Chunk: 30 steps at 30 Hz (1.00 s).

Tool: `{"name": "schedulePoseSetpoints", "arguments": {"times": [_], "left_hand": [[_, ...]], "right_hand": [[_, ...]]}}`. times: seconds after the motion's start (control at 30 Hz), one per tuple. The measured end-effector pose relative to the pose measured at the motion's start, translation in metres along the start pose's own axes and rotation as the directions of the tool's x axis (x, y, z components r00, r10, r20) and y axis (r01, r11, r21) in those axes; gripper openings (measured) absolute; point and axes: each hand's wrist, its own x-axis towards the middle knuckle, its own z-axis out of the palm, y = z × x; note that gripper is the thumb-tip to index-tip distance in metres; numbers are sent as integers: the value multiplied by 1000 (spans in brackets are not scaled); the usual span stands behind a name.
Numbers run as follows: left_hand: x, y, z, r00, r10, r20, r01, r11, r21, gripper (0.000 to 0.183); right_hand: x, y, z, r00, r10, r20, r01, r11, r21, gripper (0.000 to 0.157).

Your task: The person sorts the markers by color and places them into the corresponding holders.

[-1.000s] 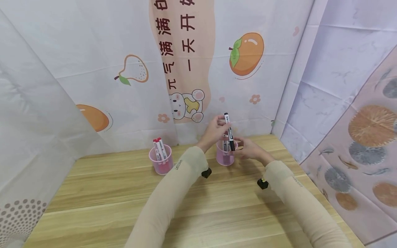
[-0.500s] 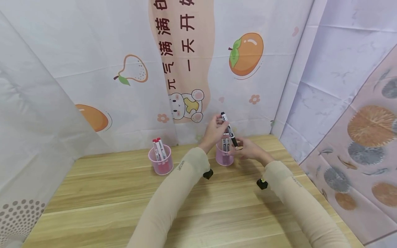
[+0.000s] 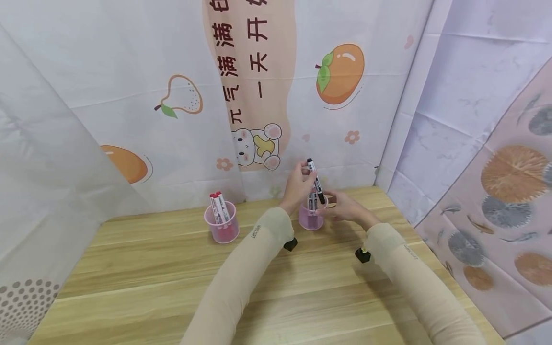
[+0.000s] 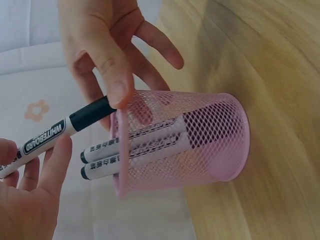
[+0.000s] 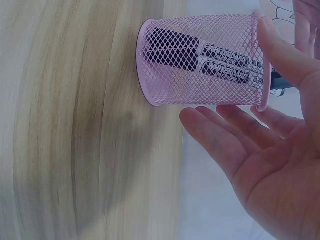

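My left hand (image 3: 297, 184) pinches a black-capped whiteboard marker (image 4: 42, 140) near its tail end. It is tilted, cap down, at the mouth of the right-hand pink mesh pen holder (image 3: 310, 222). Two more black-capped whiteboard markers (image 4: 155, 152) stand inside that holder, caps at the bottom. My right hand (image 3: 348, 208) holds the holder at its right side. Its thumb lies at the rim (image 5: 263, 95) and the fingers spread along the wall. In the left wrist view, the held marker's cap end meets the right thumb beside the rim, partly hidden there.
A second pink mesh pen holder (image 3: 224, 234) stands to the left on the wooden table (image 3: 151, 278), with red-tipped markers (image 3: 220, 208) in it. A printed curtain (image 3: 172, 153) hangs close behind both holders, and another curtain (image 3: 470, 201) borders the right side.
The marker in my left hand tilted more, then came slightly lower, its cap now at the holder's mouth. My right hand stays beside the holder. The view has shifted slightly.
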Motion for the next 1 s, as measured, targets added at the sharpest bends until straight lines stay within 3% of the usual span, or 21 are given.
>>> {"name": "schedulePoseSetpoints", "arguments": {"times": [0.37,1.0], "left_hand": [[-2,-15,2,998,-7,68,-5,984,179,43],[3,-26,7,991,7,130,-50,944,327,42]], "right_hand": [[-1,-2,5,1000,-24,6,24,1000,4,88],[0,2,-1,1000,-10,10,10,1000,23,90]]}}
